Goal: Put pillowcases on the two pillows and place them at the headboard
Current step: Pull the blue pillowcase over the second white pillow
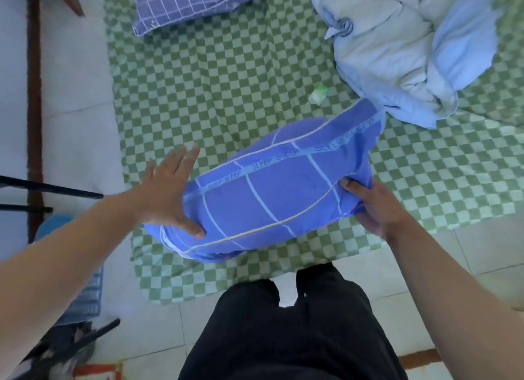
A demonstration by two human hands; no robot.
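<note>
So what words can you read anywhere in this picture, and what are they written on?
"SLEEP", repeated along the lighter band across the blue pillowcase that the right hand grips and the left hand presses flat.
The rest of that band's letters, toward both ends, are too blurred to read.
The small green and white packet on the checkered sheet: any print is too small to read.
Nothing else shows writing.

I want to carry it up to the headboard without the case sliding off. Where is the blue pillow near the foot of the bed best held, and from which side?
Take the blue pillow by its two short ends, one from each side. The right hand already grips the bunched case at the right end. The left hand lies open against the other end; curl its fingers there.
</note>
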